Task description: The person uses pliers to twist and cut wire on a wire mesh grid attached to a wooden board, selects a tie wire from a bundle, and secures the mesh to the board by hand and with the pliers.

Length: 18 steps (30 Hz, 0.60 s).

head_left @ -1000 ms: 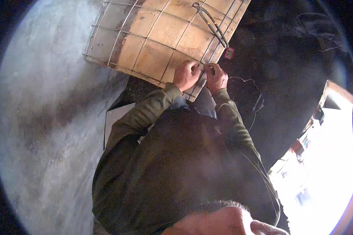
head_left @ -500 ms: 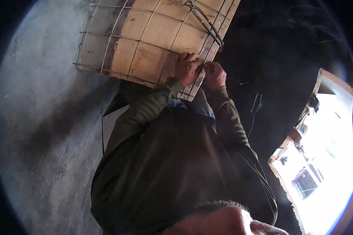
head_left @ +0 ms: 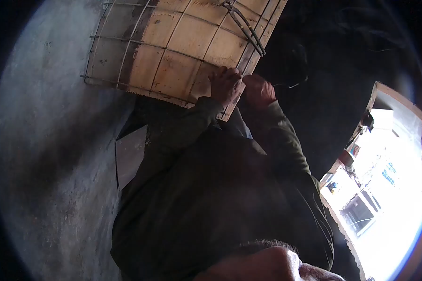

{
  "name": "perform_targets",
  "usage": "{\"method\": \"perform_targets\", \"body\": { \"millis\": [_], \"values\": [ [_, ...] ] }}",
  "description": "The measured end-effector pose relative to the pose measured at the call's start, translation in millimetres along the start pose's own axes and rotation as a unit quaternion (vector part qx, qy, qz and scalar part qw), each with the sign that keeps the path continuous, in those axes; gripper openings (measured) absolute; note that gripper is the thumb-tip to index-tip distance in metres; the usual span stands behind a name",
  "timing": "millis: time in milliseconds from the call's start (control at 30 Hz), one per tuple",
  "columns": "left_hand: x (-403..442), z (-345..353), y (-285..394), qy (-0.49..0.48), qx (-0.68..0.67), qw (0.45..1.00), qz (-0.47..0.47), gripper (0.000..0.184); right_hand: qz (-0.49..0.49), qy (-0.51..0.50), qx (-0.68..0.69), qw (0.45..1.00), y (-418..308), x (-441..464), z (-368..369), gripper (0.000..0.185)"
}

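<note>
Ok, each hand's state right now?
Left hand: curled over flat tan wooden board and grey wire grid; grip unclear.
Right hand: closed at board's edge; contents hidden.

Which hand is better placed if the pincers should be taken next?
Probably the right hand: it is at the edge of the board, nearer the handle ends of the pincers, while the left hand lies over the wire mesh.

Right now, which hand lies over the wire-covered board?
The left hand: it lies over the board, while the right hand is mostly past the board's edge.
</note>
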State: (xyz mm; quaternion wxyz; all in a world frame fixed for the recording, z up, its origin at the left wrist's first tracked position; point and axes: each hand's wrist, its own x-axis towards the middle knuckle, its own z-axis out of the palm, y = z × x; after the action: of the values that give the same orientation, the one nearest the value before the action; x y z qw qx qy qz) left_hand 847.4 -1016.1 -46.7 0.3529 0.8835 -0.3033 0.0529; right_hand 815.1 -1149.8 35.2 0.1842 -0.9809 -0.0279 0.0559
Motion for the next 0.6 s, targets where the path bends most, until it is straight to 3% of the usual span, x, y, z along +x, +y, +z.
{"method": "perform_targets", "body": {
  "millis": [100, 167, 233, 300, 333, 400, 433, 500, 533, 600],
  "values": [
    [1.2, -3.1, -0.5, -0.007, -0.03, 0.999, -0.021, 0.011, 0.012, 0.06, 0.057, 0.996, 19.6, 15.0, 12.3, 0.013],
    [-0.7, -2.2, -1.8, 0.021, -0.05, 0.998, -0.009, 0.013, 0.198, 0.068, 0.102, 0.973, 29.6, 20.9, 14.8, 0.016],
    [-0.9, -0.3, -3.2, 0.009, -0.04, 0.999, -0.016, 0.014, 0.24, 0.057, 0.076, 0.966, 38.7, 15.7, 18.0, 0.024],
    [-2.1, 1.0, -2.1, -0.003, -0.032, 0.999, -0.021, 0.015, 0.263, -0.095, 0.038, 0.959, 43.5, 4.8, 17.5, 0.024],
    [-3.0, 0.8, -1.0, -0.007, -0.041, 0.999, -0.021, 0.015, 0.264, -0.093, 0.037, 0.959, 43.9, 0.4, 16.3, 0.024],
    [-3.3, -0.8, 2.4, -0.007, -0.053, 0.998, -0.019, 0.016, 0.222, -0.205, 0.255, 0.919, 43.1, -8.7, 11.0, 0.024],
    [-4.9, -3.3, 3.9, -0.017, -0.033, 0.999, -0.02, 0.016, 0.222, -0.203, 0.253, 0.92, 33.3, -8.1, -0.1, 0.024],
    [-6.5, -1.6, 4.8, -0.023, -0.014, 0.999, -0.022, 0.016, 0.314, -0.246, 0.3, 0.866, 18.1, -2.6, -22.1, 0.027],
    [-9.7, 3.2, 4.1, -0.01, -0.021, 0.999, -0.027, 0.015, 0.312, -0.244, 0.298, 0.868, 25.1, -5.3, -18.6, 0.027],
    [-9.8, 10.1, 2.9, 0.011, -0.024, 0.999, -0.034, 0.015, 0.14, -0.05, 0.14, 0.979, 47.6, -6.5, -5.0, 0.032]
  ]
}}
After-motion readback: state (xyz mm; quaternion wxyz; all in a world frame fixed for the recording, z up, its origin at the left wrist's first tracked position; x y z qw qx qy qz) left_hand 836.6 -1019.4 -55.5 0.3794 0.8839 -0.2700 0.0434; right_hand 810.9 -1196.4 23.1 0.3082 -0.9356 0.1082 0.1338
